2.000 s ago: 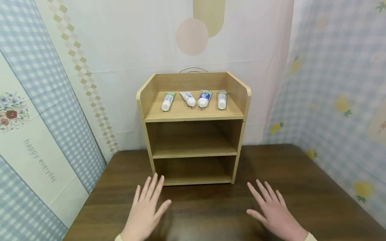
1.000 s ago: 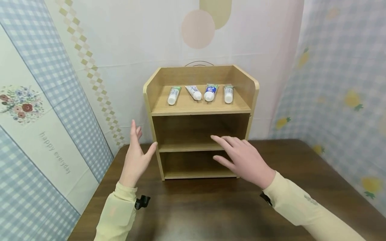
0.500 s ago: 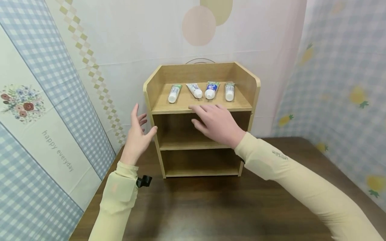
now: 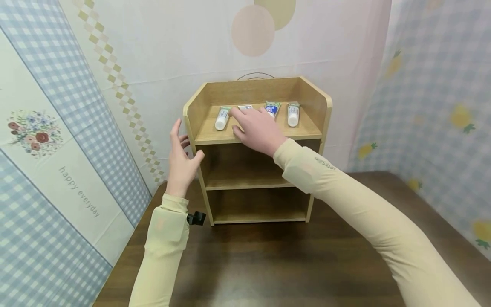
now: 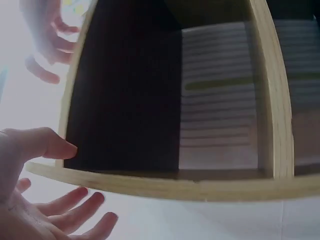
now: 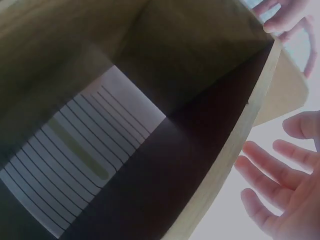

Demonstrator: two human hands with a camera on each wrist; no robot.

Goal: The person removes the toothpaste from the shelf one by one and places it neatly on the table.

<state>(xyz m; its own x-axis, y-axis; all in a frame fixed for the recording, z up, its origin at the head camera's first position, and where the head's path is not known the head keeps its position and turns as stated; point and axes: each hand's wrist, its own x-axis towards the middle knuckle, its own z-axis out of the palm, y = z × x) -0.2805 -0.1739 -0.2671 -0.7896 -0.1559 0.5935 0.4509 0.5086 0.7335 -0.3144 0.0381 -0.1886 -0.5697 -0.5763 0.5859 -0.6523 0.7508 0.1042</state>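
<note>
At upper centre, my right hand [image 4: 258,128], loose-fingered, hangs beside a tube [image 4: 222,118] slanting cap-first toward lower left; left hand [image 4: 182,164] wide.

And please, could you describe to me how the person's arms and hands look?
The left hand and right hand wear no gloves. The left sleeve and right sleeve are long and pale yellow. A small dark print, too small to read, marks the right sleeve; a small black fitting juts from the left sleeve.

back: white cloth [image 4: 165,38], pink circle [image 4: 253,30] | left: blue-checked cloth [image 4: 69,85] | right: pineapple-print cloth [image 4: 433,94] | below: dark wooden table [image 4: 268,264]
</note>
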